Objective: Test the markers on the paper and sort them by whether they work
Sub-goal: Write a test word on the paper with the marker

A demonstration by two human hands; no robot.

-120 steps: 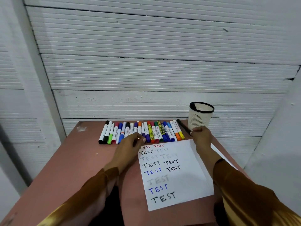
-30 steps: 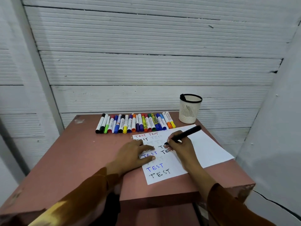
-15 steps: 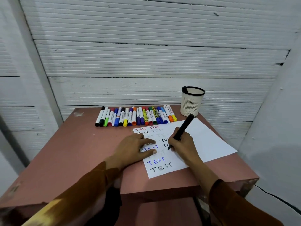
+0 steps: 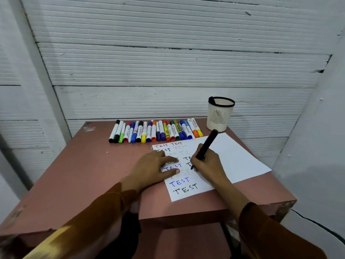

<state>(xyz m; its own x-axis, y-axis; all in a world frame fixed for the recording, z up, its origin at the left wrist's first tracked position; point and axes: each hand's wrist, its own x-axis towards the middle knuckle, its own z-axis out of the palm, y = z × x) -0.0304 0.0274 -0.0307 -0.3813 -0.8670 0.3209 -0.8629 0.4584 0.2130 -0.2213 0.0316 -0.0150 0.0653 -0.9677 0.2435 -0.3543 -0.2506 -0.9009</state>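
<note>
A white paper (image 4: 235, 161) lies on the pink table (image 4: 84, 171), covered on its left side with the word TEST in red, black, blue and faint grey. My right hand (image 4: 207, 165) grips a black marker (image 4: 206, 146) with its tip down on the paper beside the written words. My left hand (image 4: 151, 169) rests flat on the paper's left edge, fingers spread over the writing. A row of several markers (image 4: 155, 130) in many colours lies side by side at the back of the table.
A white mesh pen cup (image 4: 220, 114) with a black rim stands at the back right corner, close to the wall. White ribbed wall panels close in behind and on both sides. The table's front edge is near my sleeves.
Four seconds ago my right hand was picking the black marker up near the cup and my left hand was at the marker row. Now the left presses the paper and the right writes.
</note>
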